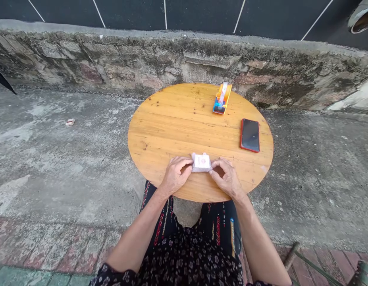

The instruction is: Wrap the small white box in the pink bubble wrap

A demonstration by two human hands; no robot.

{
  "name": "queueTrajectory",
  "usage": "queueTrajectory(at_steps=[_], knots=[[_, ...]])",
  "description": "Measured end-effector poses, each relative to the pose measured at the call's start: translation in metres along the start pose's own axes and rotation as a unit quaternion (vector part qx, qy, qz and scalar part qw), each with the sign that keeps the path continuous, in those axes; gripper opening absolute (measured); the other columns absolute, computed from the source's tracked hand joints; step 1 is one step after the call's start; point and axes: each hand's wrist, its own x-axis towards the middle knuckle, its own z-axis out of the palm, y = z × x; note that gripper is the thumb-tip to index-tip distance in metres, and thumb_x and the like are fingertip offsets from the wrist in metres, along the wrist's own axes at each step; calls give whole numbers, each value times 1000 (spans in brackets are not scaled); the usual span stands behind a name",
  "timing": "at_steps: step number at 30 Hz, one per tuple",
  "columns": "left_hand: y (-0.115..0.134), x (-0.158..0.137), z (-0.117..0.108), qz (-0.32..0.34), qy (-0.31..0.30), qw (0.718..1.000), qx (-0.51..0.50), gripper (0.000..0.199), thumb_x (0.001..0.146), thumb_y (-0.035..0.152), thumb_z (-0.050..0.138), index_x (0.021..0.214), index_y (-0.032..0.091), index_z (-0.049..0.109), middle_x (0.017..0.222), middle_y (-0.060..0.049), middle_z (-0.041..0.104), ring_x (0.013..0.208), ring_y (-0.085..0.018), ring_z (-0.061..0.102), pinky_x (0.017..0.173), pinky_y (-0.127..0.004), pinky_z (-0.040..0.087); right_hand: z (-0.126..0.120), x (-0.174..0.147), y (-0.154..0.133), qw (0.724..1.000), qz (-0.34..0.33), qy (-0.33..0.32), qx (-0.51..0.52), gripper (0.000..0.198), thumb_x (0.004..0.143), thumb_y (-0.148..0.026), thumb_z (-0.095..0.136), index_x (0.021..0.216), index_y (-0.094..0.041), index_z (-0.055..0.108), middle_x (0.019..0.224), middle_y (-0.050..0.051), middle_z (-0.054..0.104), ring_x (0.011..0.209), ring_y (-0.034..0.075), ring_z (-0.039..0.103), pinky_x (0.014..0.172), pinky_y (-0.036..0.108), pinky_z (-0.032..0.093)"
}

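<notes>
Between left hand [176,174] and right hand [228,178], pinched at both ends: pale packet [201,163], long axis left to right.

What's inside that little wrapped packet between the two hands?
A white square with a pinkish mark shows on the wrapped packet's upper face. I can't tell if it's inside or on top of the wrap. Anything underneath it is covered up.
</notes>
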Motion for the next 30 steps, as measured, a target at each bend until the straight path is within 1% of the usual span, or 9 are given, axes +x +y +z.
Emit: queueTrajectory(at_steps=[2, 4, 10, 15, 20, 23, 27, 30], knots=[[0, 0, 0, 2, 4, 1000, -3, 18, 86, 14, 57, 99, 21, 66, 102, -3, 71, 96, -21, 62, 90, -39, 44, -1, 0, -1, 1000, -5, -5, 11, 7, 83, -21, 62, 83, -24, 56, 86, 1, 67, 87, 21, 60, 90, 42, 41], [-1, 0, 0, 3, 6, 1000, -6, 17, 86, 14, 57, 99, 21, 66, 102, -3, 71, 97, -21, 62, 90, -39, 44, -2, 0, -2, 1000, -13, -12, 24, 7, 83, -21, 62, 82, -24, 56, 85, 0, 67, 85, 21, 60, 89, 41, 42], [-1, 0, 0, 1, 2, 1000, -8, 17, 87, 14, 56, 99, 20, 66, 102, -3, 71, 96, -21, 62, 91, -39, 44, -1, 1, 0, 1000, -9, -3, 23, 7, 85, -23, 64, 82, -24, 58, 86, 0, 68, 86, 20, 62, 98, 45, 39], [0, -1, -1, 2, -5, 1000, -8, 18, 87, 14, 56, 100, 21, 66, 103, -3, 71, 97, -21, 61, 91, -39, 43, 0, 2, 2, 999, -22, -5, 24, 6, 87, -25, 63, 82, -24, 60, 84, 0, 69, 84, 19, 62, 100, 45, 38], [1, -1, -1, -5, 0, 1000, -5, 18, 87, 15, 55, 100, 21, 66, 102, -3, 71, 97, -21, 62, 91, -40, 45, -3, 2, -5, 999, -9, 5, 52, 6, 84, -20, 61, 80, -23, 59, 86, 2, 68, 85, 20, 63, 91, 42, 42], [1, -1, -1, -5, 0, 1000, -6, 18, 87, 16, 54, 99, 22, 66, 102, -3, 71, 97, -22, 62, 90, -39, 45, -5, 1, -8, 997, -6, 21, 74, 11, 85, -20, 59, 74, -23, 58, 82, 2, 66, 83, 20, 62, 87, 41, 43], [3, 0, -2, -7, -1, 1000, -6, 17, 87, 16, 54, 98, 21, 66, 101, -3, 71, 96, -22, 62, 90, -39, 45, -7, 0, -7, 996, -24, 23, 78, 20, 86, -22, 58, 66, -22, 58, 78, 2, 65, 79, 19, 62, 86, 41, 43], [3, 0, -3, -8, -2, 1000, -6, 17, 87, 15, 54, 98, 22, 66, 100, -3, 71, 95, -22, 62, 89, -39, 45, -7, 0, -6, 997, -21, 16, 66, 21, 87, -23, 58, 66, -22, 60, 79, 2, 65, 79, 19, 62, 87, 42, 42]])
